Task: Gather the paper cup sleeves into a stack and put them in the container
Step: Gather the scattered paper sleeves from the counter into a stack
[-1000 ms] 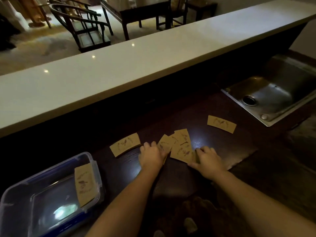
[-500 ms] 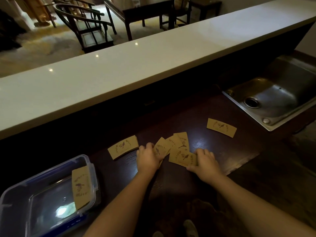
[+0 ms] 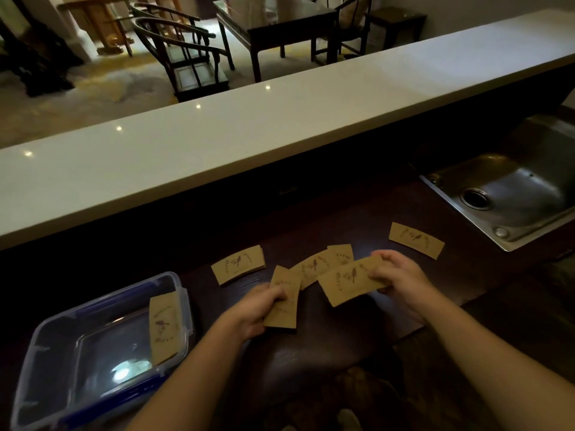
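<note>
Brown paper cup sleeves printed with a bird lie on the dark wooden counter. My left hand (image 3: pixel 258 309) grips one sleeve (image 3: pixel 284 301) by its left edge, held upright. My right hand (image 3: pixel 401 279) pinches another sleeve (image 3: pixel 350 279) by its right end, lifted over the pile. Two overlapping sleeves (image 3: pixel 323 262) lie behind them. A single sleeve (image 3: pixel 239 264) rests to the left and another sleeve (image 3: pixel 416 240) to the right near the sink. A clear plastic container (image 3: pixel 49 362) with blue clips stands at the lower left, with one sleeve (image 3: pixel 165 328) leaning on its right wall.
A steel sink (image 3: pixel 513 197) is sunk into the counter at the right. A long white raised countertop (image 3: pixel 249 132) runs across behind the work surface. Beyond it stand dark wooden chairs (image 3: pixel 186 60) and a table (image 3: pixel 280 29).
Both hands were pressed flat on the pile; now each has lifted one sleeve off the counter, the left one turned upright and the right one raised toward the right.
</note>
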